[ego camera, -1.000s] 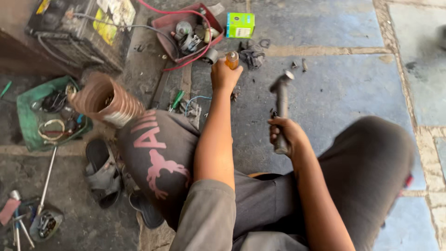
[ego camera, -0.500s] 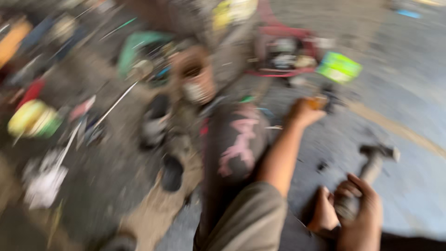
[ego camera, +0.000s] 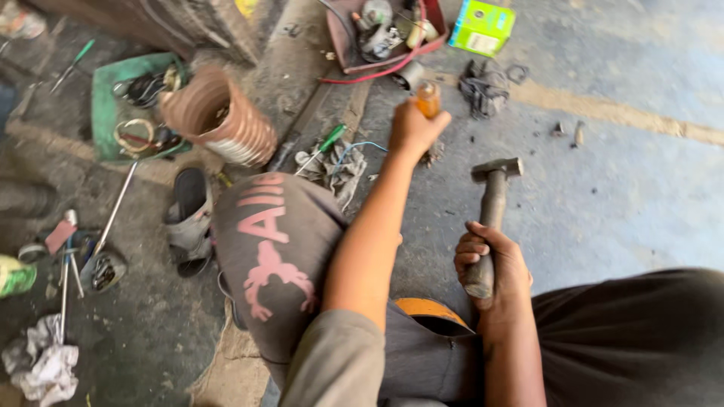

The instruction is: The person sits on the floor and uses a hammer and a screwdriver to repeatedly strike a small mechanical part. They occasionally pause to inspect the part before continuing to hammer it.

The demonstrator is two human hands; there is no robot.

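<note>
Left hand [ego camera: 413, 128] grips an orange-handled tool [ego camera: 427, 99]; right hand [ego camera: 494, 264] clasps a hammer [ego camera: 492, 203] nearer the body.

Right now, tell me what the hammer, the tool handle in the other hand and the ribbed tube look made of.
Hammer: dull grey metal head and shaft, grimy and unpainted, gripped by the right hand.
Tool handle in the left hand: translucent amber, probably plastic.
Ribbed tube: coppery-brown ridges; likely thin metal or foil ducting.

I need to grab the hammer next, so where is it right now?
In the head view the hammer stands upright right of centre, gripped by the right hand, its head above the concrete floor, right of the left hand.
</note>
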